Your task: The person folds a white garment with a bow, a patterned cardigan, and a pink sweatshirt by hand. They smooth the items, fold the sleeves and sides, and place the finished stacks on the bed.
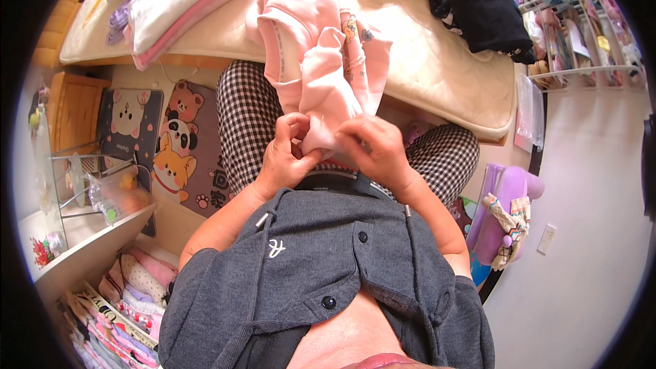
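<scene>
A pink child-size garment [328,72] stretches from the mattress down over my lap. Part of it is printed with small cartoon figures, and a wide band edges an opening on its left side. Above my lap, my left hand [290,151] pinches the garment's near end, thumb below and fingers curled on top. My right hand [373,146] grips the same end from the other side, its fingers bent over the fabric. The cloth is bunched between the two hands, and some fingertips are hidden by it.
Ahead is a cream mattress [441,95] with a white-and-pink folded pile [189,7] and black folded clothing [482,20]. An open drawer of clothes [118,312] lies lower left. A wire rack [584,74] hangs right, above a purple holder [505,215]. Cartoon mats [177,159] cover the left floor.
</scene>
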The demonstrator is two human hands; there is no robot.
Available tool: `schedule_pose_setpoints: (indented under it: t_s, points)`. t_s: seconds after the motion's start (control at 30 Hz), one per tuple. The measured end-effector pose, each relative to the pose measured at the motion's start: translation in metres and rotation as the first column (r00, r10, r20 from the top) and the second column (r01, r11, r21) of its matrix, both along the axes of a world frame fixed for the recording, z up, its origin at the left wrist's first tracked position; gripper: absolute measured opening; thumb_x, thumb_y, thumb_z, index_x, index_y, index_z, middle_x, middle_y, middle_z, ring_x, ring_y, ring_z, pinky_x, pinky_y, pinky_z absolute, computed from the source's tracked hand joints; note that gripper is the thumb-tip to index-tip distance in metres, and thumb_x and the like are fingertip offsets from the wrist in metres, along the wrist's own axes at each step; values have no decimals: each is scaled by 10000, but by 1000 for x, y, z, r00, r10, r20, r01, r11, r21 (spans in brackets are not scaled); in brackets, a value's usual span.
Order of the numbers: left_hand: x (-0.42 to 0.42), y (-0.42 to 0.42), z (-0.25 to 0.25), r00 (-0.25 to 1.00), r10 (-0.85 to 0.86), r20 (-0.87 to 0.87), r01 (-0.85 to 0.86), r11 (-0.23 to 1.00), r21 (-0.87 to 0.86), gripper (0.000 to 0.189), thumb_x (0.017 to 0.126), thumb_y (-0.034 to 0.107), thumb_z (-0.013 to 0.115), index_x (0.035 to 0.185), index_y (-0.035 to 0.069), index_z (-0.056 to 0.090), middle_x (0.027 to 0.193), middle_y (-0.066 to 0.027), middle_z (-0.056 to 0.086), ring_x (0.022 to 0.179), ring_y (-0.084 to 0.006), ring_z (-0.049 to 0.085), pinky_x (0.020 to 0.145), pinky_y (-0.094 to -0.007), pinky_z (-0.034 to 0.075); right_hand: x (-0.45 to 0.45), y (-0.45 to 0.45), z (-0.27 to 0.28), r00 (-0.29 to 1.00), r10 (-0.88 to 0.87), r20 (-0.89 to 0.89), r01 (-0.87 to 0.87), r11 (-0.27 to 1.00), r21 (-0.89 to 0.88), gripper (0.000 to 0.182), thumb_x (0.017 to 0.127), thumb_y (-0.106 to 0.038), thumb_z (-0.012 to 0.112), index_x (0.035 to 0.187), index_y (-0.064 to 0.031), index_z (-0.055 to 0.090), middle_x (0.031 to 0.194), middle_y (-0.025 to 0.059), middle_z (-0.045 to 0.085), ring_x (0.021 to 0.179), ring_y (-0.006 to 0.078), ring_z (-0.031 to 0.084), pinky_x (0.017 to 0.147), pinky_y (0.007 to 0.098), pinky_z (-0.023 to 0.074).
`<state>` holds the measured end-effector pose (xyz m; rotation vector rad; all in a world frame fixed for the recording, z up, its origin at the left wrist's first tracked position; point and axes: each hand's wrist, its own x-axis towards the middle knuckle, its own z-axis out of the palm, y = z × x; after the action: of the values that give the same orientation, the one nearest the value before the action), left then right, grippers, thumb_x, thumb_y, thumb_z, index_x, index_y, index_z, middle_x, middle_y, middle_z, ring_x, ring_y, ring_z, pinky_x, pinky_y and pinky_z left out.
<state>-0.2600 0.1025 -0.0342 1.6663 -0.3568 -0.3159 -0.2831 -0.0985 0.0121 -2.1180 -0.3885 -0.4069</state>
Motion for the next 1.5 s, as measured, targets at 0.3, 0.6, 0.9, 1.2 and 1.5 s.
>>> schedule_pose_setpoints:
  t_s: [0.3,0.6,0.9,1.2,1.5]
  points:
    - [12,7,5,868,-116,483,76,992,100,335,830,100,727,1160,98,673,892,-133,604,742,-265,632,642,-339,529,6,10,2,991,109,75,-104,992,-68,122,768,-74,722,867,-68,651,784,64,641,680,253,630,623,345,505]
    - [11,26,18,975,-3,223,36,989,-143,116,970,101,583,961,14,659,925,-88,611,890,-207,592,820,-307,469,21,16,-17,963,-229,-141,225,973,-40,647,765,-158,801,1326,-33,502,1264,175,565,1138,313,575,1000,407,440]
    - [39,125,25,921,387,-52,-389,894,-223,174,991,175,569,1063,89,702,1021,-24,702,909,-108,636,712,-248,538,22,40,-12,681,416,-602,156,721,676,277,940,-38,633,1189,-9,516,1037,65,678,958,101,612,849,238,477]
    - [76,317,-156,458,817,352,-874,339,349,320,916,331,697,1088,63,722,953,20,693,789,-105,607,744,-246,507,16,40,-22,713,381,-588,238,658,715,288,928,-83,661,1187,-35,543,1057,67,671,964,121,622,869,265,490]
    - [60,155,-24,781,322,-535,-463,873,-151,535,1003,487,484,1249,29,606,1125,-93,668,944,-174,642,826,-289,545,23,55,2,597,612,-519,171,535,827,297,919,-54,639,1204,-63,554,1116,47,634,1053,138,588,918,289,486]
